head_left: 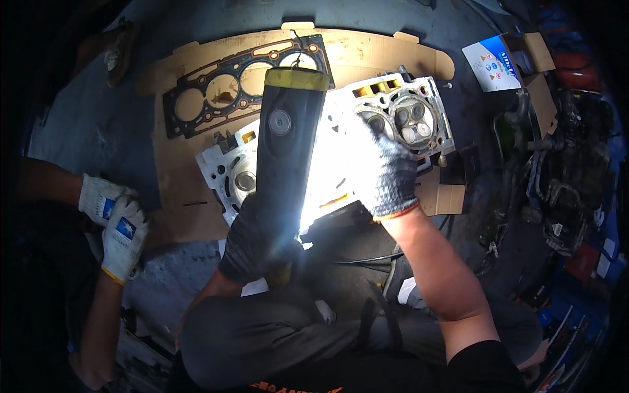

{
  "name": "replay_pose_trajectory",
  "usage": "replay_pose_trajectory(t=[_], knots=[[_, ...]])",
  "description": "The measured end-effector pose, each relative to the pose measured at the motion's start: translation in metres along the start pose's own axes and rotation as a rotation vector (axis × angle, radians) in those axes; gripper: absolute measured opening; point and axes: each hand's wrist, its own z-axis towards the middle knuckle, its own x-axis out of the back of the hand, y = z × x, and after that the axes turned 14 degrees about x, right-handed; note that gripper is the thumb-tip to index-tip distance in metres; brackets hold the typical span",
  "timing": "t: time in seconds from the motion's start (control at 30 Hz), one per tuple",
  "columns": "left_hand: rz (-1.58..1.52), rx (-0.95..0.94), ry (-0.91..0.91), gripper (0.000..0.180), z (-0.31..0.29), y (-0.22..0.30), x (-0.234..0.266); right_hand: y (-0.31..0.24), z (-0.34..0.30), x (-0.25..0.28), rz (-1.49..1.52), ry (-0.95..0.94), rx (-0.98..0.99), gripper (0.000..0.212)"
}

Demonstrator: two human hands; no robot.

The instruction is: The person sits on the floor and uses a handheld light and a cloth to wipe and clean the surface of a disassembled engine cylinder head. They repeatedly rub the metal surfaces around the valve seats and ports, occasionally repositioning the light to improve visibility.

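My left hand (244,243), in a dark knit glove, is wrapped round a black work light (283,144) with a yellow end. The lamp stands upright in view and throws a strong white glare to its right. Behind it lies an engine cylinder head (219,173), its valves and combustion chambers facing up; lamp and glare hide its middle. My right hand (390,177), in a grey knit glove with an orange cuff, is over the right half of the head, beside the chambers. Glare washes out its fingers, so their pose and any contact cannot be made out.
A head gasket (223,92) lies on flattened cardboard (180,203) beyond the head. At the left, a co-worker's white-gloved hands (121,219) rest together. An open blue-and-white box (493,64) stands at the far right, near dark engine parts (563,190). A cable (367,260) runs below the head.
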Motion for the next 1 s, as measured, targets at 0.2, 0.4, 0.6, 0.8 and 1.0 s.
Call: replay_pose_trajectory(t=[0.2, 0.4, 0.6, 0.8, 1.0], knots=[[0.111, -0.096, 0.104, 0.044, 0.0, 0.003, 0.002, -0.009, -0.005, 0.002, 0.218, -0.005, -0.084, 0.05], [0.081, -0.135, 0.123, 0.043, 0.001, 0.002, 0.001, -0.01, -0.001, -0.004, 0.08, 0.076, 0.058, 0.051], [0.037, -0.088, 0.072, 0.044, 0.001, 0.002, 0.001, 0.0, -0.009, -0.002, -0.001, -0.118, -0.003, 0.061], [0.074, -0.118, 0.096, 0.043, 0.001, 0.001, 0.001, 0.003, -0.003, 0.002, -0.029, -0.289, -0.068, 0.052], [0.08, -0.107, 0.106, 0.043, 0.0, 0.001, 0.001, 0.003, -0.001, 0.009, 0.045, -0.082, 0.018, 0.044]])
